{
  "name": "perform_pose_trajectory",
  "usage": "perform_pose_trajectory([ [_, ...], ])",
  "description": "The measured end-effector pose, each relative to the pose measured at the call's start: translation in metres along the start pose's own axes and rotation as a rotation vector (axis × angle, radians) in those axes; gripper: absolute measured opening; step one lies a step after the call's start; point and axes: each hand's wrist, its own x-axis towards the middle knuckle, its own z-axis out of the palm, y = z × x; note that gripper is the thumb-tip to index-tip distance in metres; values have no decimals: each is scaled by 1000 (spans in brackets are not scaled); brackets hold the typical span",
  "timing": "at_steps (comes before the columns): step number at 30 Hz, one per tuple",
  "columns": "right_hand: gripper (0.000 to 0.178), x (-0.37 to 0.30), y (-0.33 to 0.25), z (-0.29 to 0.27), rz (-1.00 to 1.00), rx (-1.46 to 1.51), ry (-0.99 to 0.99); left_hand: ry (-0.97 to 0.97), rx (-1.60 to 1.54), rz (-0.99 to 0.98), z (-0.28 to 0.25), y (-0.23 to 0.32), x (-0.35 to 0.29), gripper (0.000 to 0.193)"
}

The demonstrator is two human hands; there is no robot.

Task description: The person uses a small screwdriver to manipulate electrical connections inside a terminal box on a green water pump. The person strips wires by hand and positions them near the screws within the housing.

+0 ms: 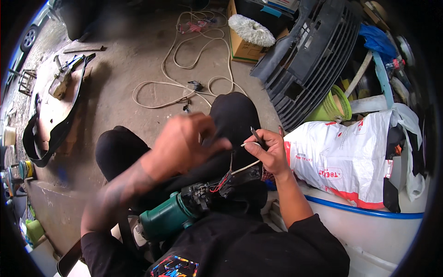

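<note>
A green power tool (pixel 168 217) with its black rear housing open lies across my lap, red and white wires (pixel 224 181) showing at its back end. My right hand (pixel 271 150) pinches a white wire (pixel 245 167) that runs down to the tool, and a thin dark tool (pixel 256 135) sticks up from its fingers. My left hand (pixel 187 141) hovers blurred above my knee, fingers curled near the black part of the tool; whether it grips anything is unclear.
A long white cord (pixel 182 69) loops over the concrete floor ahead. A cardboard box (pixel 242 46) with a white woolly pad (pixel 251 30) stands beyond it. A black car grille (pixel 309 60), a green basket (pixel 334 106) and a white sack (pixel 346 154) crowd my right. A black strip (pixel 50 134) lies left.
</note>
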Motion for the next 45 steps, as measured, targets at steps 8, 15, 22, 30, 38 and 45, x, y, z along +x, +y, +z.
perform_pose_trajectory([
  [8, 18, -9, -14, 3, 14, -23, 42, 93, 227, 221, 42, 33, -12, 25],
  [15, 13, -20, -26, -2, 82, -211, -64, -56, -71, 173, 30, 27, -4, 13],
  [22, 15, -20, -28, -6, -350, -258, -155, -217, -345, -77, 9, 22, -1, 18],
  [30, 15, -22, -25, -9, -401, -265, -120, -400, -371, -185, -11, 5, 11, 22],
  [38, 7, -27, -27, -10, -57, -70, -64, 19, -140, 302, 7, 47, -10, 26],
  [45, 8, -29, -25, -14, -22, -95, -110, -11, -247, 267, 44, 41, -14, 42],
])
